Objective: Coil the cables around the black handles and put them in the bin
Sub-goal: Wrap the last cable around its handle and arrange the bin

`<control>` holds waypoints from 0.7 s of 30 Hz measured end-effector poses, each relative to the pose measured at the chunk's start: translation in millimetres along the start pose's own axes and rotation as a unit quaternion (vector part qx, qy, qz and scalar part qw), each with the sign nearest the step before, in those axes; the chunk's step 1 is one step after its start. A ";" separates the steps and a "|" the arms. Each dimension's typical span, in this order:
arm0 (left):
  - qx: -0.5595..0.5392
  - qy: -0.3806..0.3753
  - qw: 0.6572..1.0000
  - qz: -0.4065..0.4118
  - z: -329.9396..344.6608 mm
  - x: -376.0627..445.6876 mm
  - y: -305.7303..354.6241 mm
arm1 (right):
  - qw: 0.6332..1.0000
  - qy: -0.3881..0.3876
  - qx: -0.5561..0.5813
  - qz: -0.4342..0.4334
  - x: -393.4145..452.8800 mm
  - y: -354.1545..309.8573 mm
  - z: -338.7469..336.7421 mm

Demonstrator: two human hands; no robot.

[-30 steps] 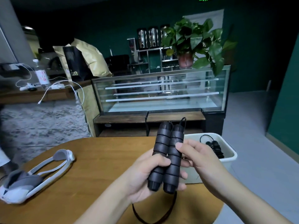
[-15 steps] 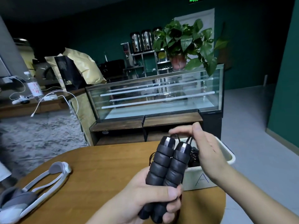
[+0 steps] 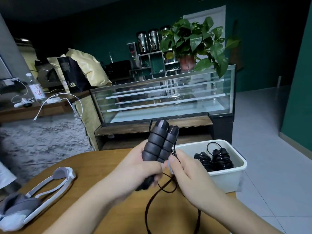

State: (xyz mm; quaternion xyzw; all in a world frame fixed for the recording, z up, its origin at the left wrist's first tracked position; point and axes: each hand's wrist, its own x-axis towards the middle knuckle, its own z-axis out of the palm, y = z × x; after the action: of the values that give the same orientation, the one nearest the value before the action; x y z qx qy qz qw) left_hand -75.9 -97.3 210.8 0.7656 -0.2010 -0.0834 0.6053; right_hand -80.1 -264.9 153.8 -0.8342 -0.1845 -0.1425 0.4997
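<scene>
Two ribbed black handles [image 3: 158,142] are held side by side, upright and tilted right, above the round wooden table [image 3: 94,168]. My left hand [image 3: 138,168] grips their lower half. My right hand [image 3: 187,173] pinches the thin black cable [image 3: 148,205] right beside the handles, at their lower right. The cable hangs in a loose loop down over the table toward me. To the right a white bin [image 3: 224,176] stands at the table's edge, with coiled black handles and cable [image 3: 214,159] lying inside.
A white and grey headset [image 3: 33,198] lies on the table at the left. Behind the table stand a glass display case [image 3: 162,95] with a potted plant [image 3: 192,43] on top, and a side counter with a bottle and white cords at the far left.
My right hand came down from the top of the handles to their lower right side, bringing the cable with it. The handles rose and moved a little right.
</scene>
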 end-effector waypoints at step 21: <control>0.768 -0.014 0.587 0.254 -33.6 19.2 -20.2 | 0.988 -0.131 -0.085 -0.020 31.6 -38.7 -83.4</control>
State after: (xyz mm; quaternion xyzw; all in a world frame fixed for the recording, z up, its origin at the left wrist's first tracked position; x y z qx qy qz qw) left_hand -41.9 -71.4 202.2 0.8625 -0.3850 0.2489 -0.2144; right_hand -73.8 -316.9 235.7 -0.8815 -0.2518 -0.0574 0.3953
